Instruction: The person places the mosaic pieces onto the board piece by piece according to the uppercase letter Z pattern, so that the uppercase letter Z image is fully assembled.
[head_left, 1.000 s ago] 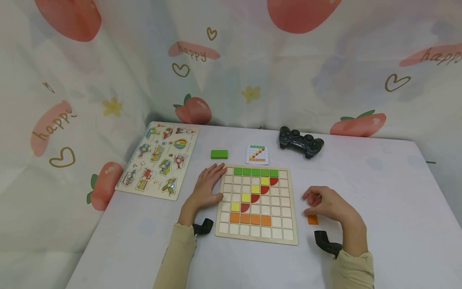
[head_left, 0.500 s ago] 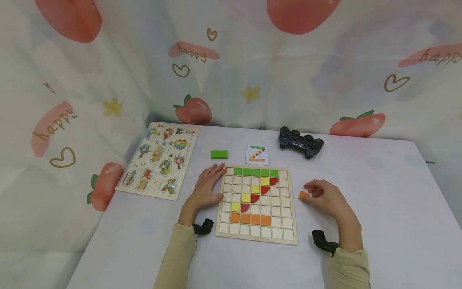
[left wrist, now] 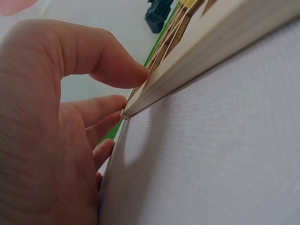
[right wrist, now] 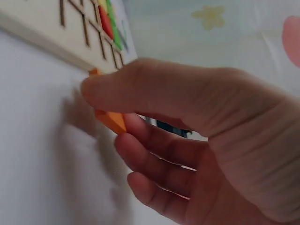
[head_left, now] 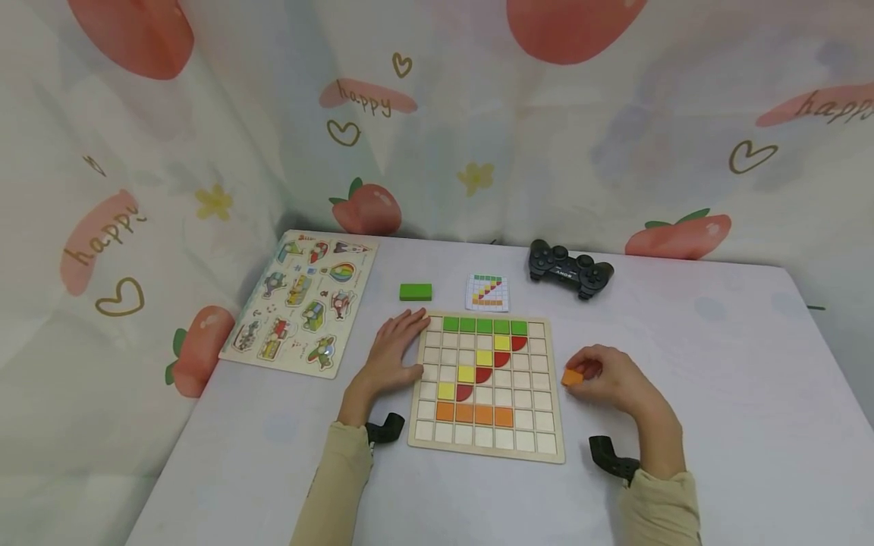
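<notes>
My right hand pinches an orange square tile between thumb and fingers, just off the right side of a wooden grid board. In the right wrist view the thumb covers part of the tile. My left hand rests at the board's upper left, its thumb touching the edge and its fingers spread toward the corner. On the board lie a row of green squares, a diagonal of yellow squares with red quarter-round pieces, and a lower row of orange squares.
Behind the board are a green block, a small pattern card and a black game controller. A picture puzzle board lies at the left. A printed curtain hangs behind the table.
My right hand has picked up the orange tile from the table and moved it up and left toward the board. The left hand has stayed in place.
</notes>
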{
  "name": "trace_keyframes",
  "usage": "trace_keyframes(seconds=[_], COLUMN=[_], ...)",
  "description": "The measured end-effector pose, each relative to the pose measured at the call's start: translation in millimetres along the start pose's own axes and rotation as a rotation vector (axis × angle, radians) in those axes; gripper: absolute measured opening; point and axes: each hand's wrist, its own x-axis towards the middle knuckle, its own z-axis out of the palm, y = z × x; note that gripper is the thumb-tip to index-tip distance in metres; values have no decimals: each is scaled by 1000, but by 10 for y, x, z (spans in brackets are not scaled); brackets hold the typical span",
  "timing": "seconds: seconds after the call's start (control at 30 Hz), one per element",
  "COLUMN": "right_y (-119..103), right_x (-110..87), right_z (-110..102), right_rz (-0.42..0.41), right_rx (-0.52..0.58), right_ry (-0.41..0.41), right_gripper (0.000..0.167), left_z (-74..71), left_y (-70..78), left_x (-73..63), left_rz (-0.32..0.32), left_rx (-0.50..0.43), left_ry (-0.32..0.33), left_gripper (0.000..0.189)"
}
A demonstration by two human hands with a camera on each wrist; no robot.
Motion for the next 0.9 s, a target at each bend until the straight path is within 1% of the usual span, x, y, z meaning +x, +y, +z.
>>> trace_keyframes(seconds=[0.07, 0.17, 0.23, 0.3, 0.4, 0.5, 0.73, 0.9], right_y=[-48, -158, -252, -346, -452, -500, -529, -571], right_x=[-5, 8, 28, 48, 63, 65, 69, 89], right_z=[12, 68, 127, 189, 264, 310, 338, 359], right_rz=[-27, -103, -139, -160, -165, -175, -199, -236], right_rx=[43, 100, 132, 152, 164, 163, 144, 140], right_ry=[-49, -127, -187, -241, -308, -336, -348, -364], right_gripper=[28, 28, 28, 28, 28, 27, 19, 16], left_z=[2, 5, 6, 10, 12, 8, 5, 13], left_y=[-1, -1, -2, -5, -8, -5, 6, -6], left_x=[0, -1, -4, -5, -4, -4, -3, -2], left_rz=[1, 6, 9, 8, 9, 6, 4, 8], left_rx=[0, -5, -7, -4, -2, -4, -1, 1], left_ry=[-3, 3, 9, 13, 15, 12, 12, 21], left_gripper=[85, 85, 85, 85, 85, 85, 85, 85])
